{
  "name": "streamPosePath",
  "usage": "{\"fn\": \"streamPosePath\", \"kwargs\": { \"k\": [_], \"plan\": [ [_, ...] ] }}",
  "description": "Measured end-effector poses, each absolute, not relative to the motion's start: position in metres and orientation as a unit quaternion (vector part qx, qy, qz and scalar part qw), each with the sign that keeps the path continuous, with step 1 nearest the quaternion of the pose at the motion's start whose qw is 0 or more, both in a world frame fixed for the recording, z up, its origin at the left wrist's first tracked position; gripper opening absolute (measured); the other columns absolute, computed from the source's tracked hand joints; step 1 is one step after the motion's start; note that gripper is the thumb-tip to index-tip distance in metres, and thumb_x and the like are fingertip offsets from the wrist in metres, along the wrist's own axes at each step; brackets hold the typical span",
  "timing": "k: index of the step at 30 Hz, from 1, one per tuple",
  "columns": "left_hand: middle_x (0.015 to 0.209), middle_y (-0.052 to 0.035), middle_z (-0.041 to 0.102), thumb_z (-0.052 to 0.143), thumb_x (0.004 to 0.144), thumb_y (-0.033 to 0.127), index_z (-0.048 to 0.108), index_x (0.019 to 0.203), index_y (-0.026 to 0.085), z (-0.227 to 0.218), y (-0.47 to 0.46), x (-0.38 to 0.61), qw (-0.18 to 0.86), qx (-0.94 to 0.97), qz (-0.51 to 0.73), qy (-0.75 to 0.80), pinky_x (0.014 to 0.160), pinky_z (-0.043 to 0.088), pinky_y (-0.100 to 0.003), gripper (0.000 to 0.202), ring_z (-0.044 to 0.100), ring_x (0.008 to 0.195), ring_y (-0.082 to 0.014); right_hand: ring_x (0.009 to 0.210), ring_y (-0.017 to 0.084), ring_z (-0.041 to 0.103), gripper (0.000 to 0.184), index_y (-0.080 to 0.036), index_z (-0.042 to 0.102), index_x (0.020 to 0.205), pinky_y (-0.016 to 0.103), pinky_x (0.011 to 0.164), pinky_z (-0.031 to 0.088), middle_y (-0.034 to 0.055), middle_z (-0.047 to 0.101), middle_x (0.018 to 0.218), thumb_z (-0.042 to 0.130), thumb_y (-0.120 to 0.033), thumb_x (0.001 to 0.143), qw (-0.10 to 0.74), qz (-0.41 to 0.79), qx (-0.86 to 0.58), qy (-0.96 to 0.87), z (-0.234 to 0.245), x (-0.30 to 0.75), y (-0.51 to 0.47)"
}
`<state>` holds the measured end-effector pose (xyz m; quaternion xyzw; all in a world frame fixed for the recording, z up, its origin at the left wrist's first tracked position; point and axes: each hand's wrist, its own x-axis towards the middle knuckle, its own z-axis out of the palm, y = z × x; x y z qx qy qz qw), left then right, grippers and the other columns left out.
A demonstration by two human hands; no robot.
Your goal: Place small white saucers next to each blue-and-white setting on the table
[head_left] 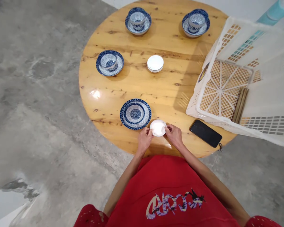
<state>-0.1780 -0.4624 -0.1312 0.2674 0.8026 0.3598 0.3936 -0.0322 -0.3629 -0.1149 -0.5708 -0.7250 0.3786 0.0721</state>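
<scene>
A small white dish [158,128] is at the near side of the round wooden table, pinched at its rim from both sides. My left hand [145,138] grips its left edge, and my right hand [174,134] grips the right edge. Both hands are closed, thumbs and fingers on the rim. Just left of the dish lies a blue-and-white patterned plate [124,115] with a smaller matching piece [135,113] nested on it. Farther back, near the table's middle, stands a short stack of small white dishes [155,63].
Blue-and-white plates with bowls on them sit at the left [110,63], back left [138,21] and back right [195,22]. A white plastic basket [203,91] holding chopsticks [240,105] stands tilted at the right. A black phone [206,133] lies by the table edge.
</scene>
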Motion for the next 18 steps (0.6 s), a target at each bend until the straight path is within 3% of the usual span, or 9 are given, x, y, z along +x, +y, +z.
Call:
{"fn": "streamPosePath", "kwargs": {
  "k": [11,18],
  "plan": [
    [0.072,-0.0038,0.069,0.045,0.091,0.046,0.057,0.08,0.019,-0.113,-0.478,-0.183,0.406,0.292,0.335,0.798,0.067,0.047,-0.027,0.031,0.067,0.067,-0.017,0.071,0.019,0.062,0.039,-0.018,0.069,0.084,0.025,0.065,0.038,0.0048,0.07,0.075,0.041,-0.045,0.09,0.082,0.421,-0.57,-0.7,-0.11,-0.016,-0.374],
    [0.072,-0.0018,0.068,0.039,0.09,0.049,0.056,0.078,0.022,-0.101,-0.483,-0.191,0.396,0.348,0.284,0.801,0.065,0.047,-0.028,0.034,0.066,0.066,-0.018,0.073,0.017,0.062,0.032,-0.018,0.067,0.08,0.025,0.066,0.036,0.0053,0.071,0.079,0.042,-0.034,0.091,0.09,0.413,-0.596,-0.683,-0.113,-0.012,-0.392]
  ]
}}
